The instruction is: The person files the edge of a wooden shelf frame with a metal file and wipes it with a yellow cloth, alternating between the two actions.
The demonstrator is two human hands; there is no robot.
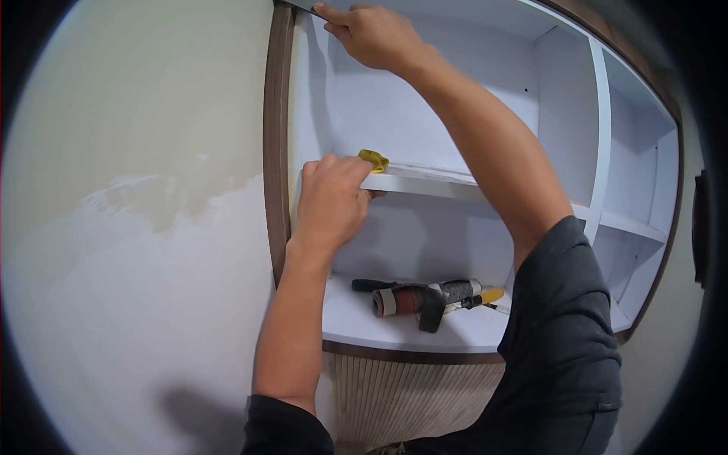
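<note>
Your left hand (330, 205) sits just left of centre in the frame, fingers curled shut over the front edge of the middle shelf (432, 184) of a white shelving unit (565, 91), with the thumb side tucked under the board. A small yellow piece (374, 159) lies on that shelf just beside your fingertips; you cannot tell whether they touch it. Your right hand (371, 34) is at the top centre of the frame, up in the unit's upper left corner. Its fingers are bunched and the tips are pinched on a thin grey piece (302, 6) against the top edge; whether that is a tool or trim you cannot tell. Your right arm crosses the open compartments diagonally, its dark sleeve (565, 334) filling the lower right. On the bottom shelf (356, 322), below centre, lie a black-handled tool (369, 285), a roll (398, 301) banded white, reddish brown and grey, and a yellow-handled tool (491, 296), all close together. Any print on them is too small to read. A brown frame (277, 136) borders the unit's left side, with a patchy wall (136, 227) beyond it and a ribbed panel (402, 394) beneath.
</note>
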